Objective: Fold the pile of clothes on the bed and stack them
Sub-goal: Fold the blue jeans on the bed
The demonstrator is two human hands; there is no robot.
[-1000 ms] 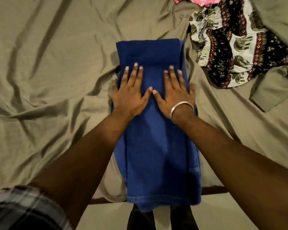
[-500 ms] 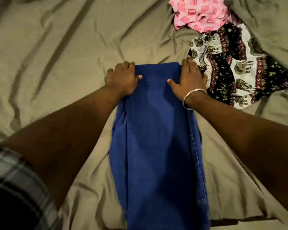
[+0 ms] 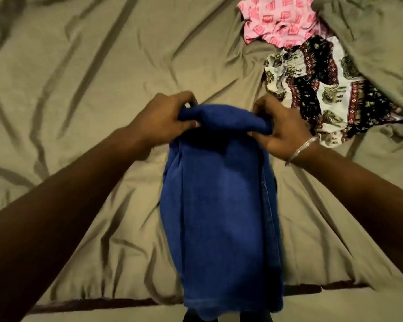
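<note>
A blue garment (image 3: 221,205), folded into a long narrow strip, lies down the middle of the bed toward the near edge. My left hand (image 3: 165,119) grips its far left corner and my right hand (image 3: 279,126), with a metal bangle at the wrist, grips its far right corner. The far end is lifted off the sheet and curls toward me. To the right lie an elephant-print cloth (image 3: 323,89) and a pink patterned cloth (image 3: 279,22), both crumpled and unfolded.
The olive-brown bedsheet (image 3: 91,77) is wrinkled all over. A fold of the same olive fabric (image 3: 377,38) is heaped at the upper right, partly over the printed clothes. The bed's near edge (image 3: 102,305) runs along the bottom.
My hands went from pressing flat on the blue garment to its far corners, then closed on them and lifted that end up and toward me.
</note>
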